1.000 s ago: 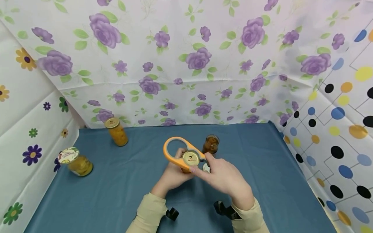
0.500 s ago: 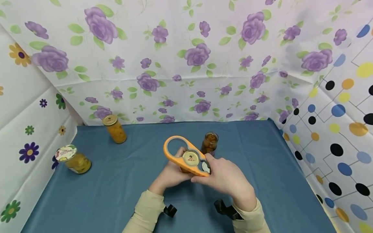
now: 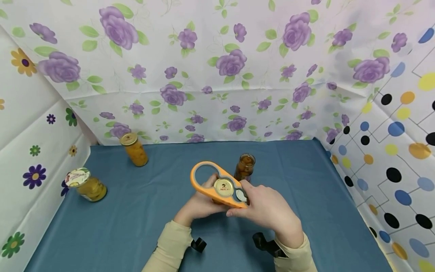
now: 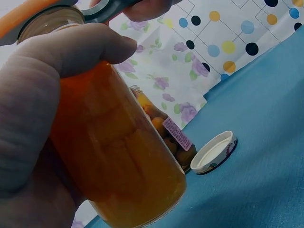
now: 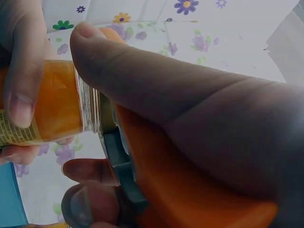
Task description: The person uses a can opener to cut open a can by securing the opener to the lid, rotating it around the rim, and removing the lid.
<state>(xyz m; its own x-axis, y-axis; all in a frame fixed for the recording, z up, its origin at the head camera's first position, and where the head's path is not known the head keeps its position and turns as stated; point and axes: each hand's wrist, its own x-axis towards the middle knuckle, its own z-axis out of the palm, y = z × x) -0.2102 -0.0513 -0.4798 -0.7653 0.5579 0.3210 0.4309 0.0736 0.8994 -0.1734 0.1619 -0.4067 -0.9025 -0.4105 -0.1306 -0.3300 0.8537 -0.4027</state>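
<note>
My left hand (image 3: 200, 206) grips a glass jar (image 4: 118, 152) of orange fruit, thumb and fingers wrapped round its upper body. Over the jar's gold lid (image 3: 224, 187) sits an orange-and-grey multi-ring jar opener (image 3: 205, 192), its middle ring around the lid. My right hand (image 3: 272, 207) holds the narrow end of the opener, thumb along the orange edge and fingers on the far side. In the right wrist view the threaded-looking neck of the jar meets the grey inside of the opener.
Behind my right hand stands a lidless jar (image 3: 246, 166) of brown fruit. A white lid (image 4: 213, 153) lies on the blue cloth near it. To the left are a gold-lidded jar (image 3: 134, 151) and a jar with a patterned lid (image 3: 89, 187). Patterned cloths (image 3: 204, 117) wall the table.
My right hand has shifted slightly right and down with the opener's narrow end, turning it a little clockwise around the lid. The left hand keeps its grip on the jar.
</note>
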